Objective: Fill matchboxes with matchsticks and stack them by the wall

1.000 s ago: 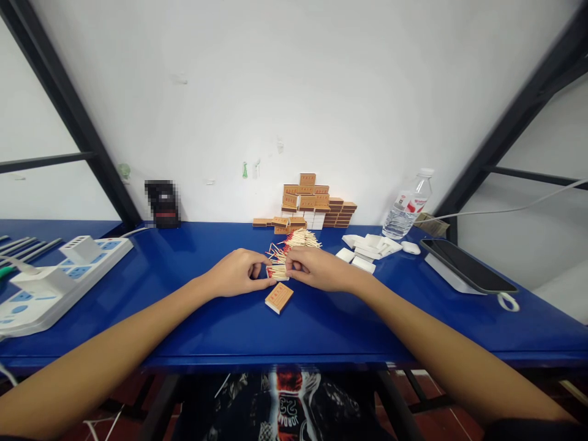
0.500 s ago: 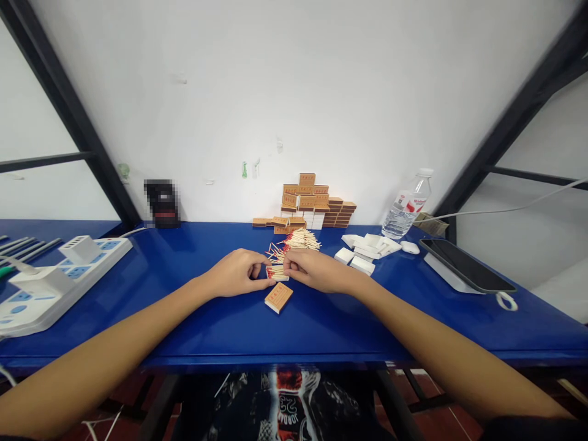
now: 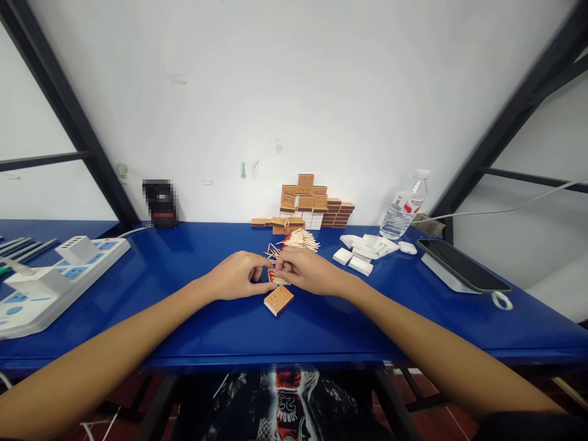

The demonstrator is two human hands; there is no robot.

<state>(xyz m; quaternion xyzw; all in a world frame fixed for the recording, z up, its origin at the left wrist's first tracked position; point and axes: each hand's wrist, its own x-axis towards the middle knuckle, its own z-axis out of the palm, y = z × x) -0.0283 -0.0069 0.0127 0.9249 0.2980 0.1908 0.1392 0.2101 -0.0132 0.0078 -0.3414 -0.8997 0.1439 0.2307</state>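
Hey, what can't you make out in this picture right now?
In the head view:
Part of the match tray: hidden by the right hand.
Lettering on the front matchbox: too small to read.
Dark object by the wall: obscured by pixelation.
Left end of the power strip: cut off by the picture's edge.

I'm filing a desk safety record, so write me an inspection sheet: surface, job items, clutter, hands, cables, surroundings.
Surface: glossy blue table.
Job items: open tray of red-tipped matches between the hands; matchbox nearer the person; loose match pile beyond; matchbox stack by the wall.
Clutter: white cardboard pieces, bottle and phone at right; power strip at left.
Left hand: grips the tray's left end.
Right hand: fingers over the tray; any match held is hidden.
Cables: white cable at right; another near the strip.
Surroundings: marked white wall; dark frame.
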